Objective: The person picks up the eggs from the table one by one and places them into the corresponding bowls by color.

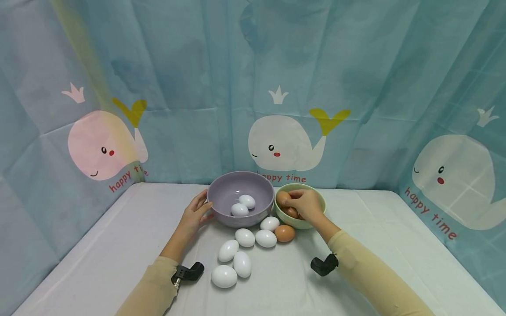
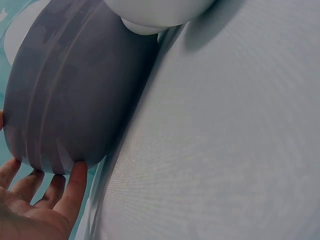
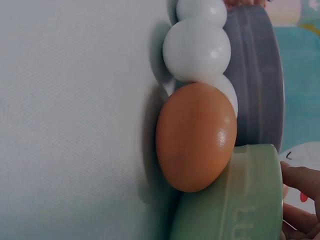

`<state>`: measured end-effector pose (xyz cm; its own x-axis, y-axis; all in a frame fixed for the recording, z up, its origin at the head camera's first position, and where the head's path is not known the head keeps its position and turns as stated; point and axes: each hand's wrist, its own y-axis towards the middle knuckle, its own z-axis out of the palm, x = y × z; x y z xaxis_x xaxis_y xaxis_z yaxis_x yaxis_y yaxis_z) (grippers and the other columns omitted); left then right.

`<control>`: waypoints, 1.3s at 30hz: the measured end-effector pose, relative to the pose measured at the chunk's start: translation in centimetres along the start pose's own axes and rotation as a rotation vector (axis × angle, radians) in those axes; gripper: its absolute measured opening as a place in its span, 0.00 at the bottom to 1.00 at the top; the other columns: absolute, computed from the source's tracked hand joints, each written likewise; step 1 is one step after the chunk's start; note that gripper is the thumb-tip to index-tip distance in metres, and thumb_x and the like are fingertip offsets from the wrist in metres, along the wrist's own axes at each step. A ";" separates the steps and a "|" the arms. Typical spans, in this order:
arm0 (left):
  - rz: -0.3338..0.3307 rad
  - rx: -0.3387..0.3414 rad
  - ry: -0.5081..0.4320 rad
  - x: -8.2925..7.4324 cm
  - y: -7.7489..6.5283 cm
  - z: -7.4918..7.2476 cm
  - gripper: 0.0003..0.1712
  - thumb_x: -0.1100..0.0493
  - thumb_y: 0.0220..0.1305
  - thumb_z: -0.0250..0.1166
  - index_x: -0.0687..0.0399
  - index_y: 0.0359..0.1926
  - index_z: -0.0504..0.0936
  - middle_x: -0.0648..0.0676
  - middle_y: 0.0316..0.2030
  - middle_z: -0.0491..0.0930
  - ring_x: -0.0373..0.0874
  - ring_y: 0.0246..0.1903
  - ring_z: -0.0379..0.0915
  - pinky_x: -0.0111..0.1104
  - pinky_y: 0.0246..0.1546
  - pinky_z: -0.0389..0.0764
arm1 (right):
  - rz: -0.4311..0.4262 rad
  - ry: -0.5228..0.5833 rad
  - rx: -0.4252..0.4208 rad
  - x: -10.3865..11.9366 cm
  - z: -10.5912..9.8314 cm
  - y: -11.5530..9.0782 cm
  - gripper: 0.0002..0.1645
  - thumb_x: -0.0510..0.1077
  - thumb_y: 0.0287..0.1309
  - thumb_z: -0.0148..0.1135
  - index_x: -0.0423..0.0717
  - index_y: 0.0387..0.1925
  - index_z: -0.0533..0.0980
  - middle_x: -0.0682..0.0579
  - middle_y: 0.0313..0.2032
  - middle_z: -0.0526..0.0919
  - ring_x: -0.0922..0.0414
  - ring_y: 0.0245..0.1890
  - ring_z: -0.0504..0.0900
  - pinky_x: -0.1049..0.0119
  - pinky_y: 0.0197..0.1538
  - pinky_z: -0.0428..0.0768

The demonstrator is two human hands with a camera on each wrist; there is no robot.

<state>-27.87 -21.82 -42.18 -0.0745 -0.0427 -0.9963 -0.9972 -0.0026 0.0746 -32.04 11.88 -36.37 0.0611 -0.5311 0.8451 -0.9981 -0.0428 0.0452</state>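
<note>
My left hand (image 1: 194,211) is at the left side of a purple bowl (image 1: 221,188), its fingertips touching the outer wall; the left wrist view shows the fingers (image 2: 75,192) against that wall. Two white eggs (image 1: 247,202) lie inside this bowl. Over the smaller green bowl (image 1: 321,197), my right hand (image 1: 307,204) pinches a brown egg (image 1: 283,198) between thumb and fingers. Below it, more brown eggs (image 1: 291,212) sit in the green bowl, partly hidden by the hand. In the right wrist view, fingers show at the green bowl's rim, the held egg mostly hidden.
One brown egg (image 1: 284,233) rests on the table in front of the green bowl. Several white eggs (image 1: 244,237) lie on the white tablecloth (image 1: 158,210), trailing toward the near side. A blue curtain (image 1: 189,145) with whale prints hangs behind the bowls, which stand side by side.
</note>
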 end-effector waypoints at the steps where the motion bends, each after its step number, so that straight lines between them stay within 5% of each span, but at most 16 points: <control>1: -0.001 -0.001 -0.001 0.0 0.0 0.0 0.36 0.57 0.77 0.52 0.52 0.79 0.48 0.55 0.79 0.47 0.53 0.77 0.48 0.49 0.68 0.72 | -0.006 -0.007 -0.003 -0.1 0.0 0.0 0.26 0.45 0.54 0.74 0.37 0.53 0.82 0.39 0.51 0.86 0.60 0.33 0.82 0.73 0.26 0.78; 7: -0.005 -0.009 0.000 0.1 0.1 0.0 0.36 0.57 0.77 0.52 0.52 0.79 0.48 0.55 0.79 0.47 0.54 0.77 0.49 0.47 0.68 0.73 | -0.021 -0.023 -0.018 -0.4 0.1 0.2 0.24 0.45 0.54 0.74 0.37 0.52 0.82 0.40 0.50 0.86 0.51 0.49 0.84 0.72 0.41 0.81; 14: -0.007 -0.013 -0.017 0.2 0.1 0.0 0.36 0.58 0.76 0.53 0.52 0.79 0.49 0.55 0.79 0.48 0.53 0.77 0.49 0.48 0.67 0.73 | -0.015 0.041 -0.008 -0.3 -0.2 -0.3 0.24 0.43 0.55 0.73 0.37 0.53 0.82 0.39 0.52 0.85 0.55 0.45 0.84 0.76 0.36 0.79; 20: -0.007 -0.015 -0.018 0.0 0.1 0.0 0.37 0.58 0.76 0.53 0.53 0.79 0.48 0.56 0.79 0.48 0.55 0.77 0.49 0.47 0.67 0.74 | -0.061 0.134 -0.007 0.3 -0.6 -1.9 0.25 0.42 0.57 0.71 0.36 0.55 0.80 0.40 0.54 0.84 0.47 0.56 0.83 0.67 0.53 0.84; 28: -0.004 -0.007 -0.041 0.0 0.1 0.0 0.36 0.59 0.76 0.52 0.54 0.79 0.48 0.56 0.79 0.47 0.54 0.77 0.49 0.39 0.63 0.78 | -0.090 0.310 0.033 1.5 -0.3 -4.7 0.25 0.39 0.54 0.73 0.35 0.54 0.81 0.38 0.51 0.86 0.58 0.49 0.86 0.79 0.44 0.82; 39: 0.006 -0.010 -0.030 0.1 0.1 0.0 0.37 0.58 0.76 0.54 0.54 0.79 0.49 0.57 0.79 0.48 0.55 0.77 0.49 0.40 0.64 0.78 | -0.082 0.327 0.089 1.4 0.7 -6.8 0.24 0.39 0.50 0.75 0.35 0.50 0.82 0.42 0.48 0.87 0.48 0.52 0.85 0.78 0.44 0.83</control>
<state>-28.02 -21.83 -42.31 -0.0806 -0.0129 -0.9967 -0.9967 -0.0119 0.0808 -25.14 10.88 -35.87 0.1196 -0.2242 0.9672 -0.9841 -0.1554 0.0857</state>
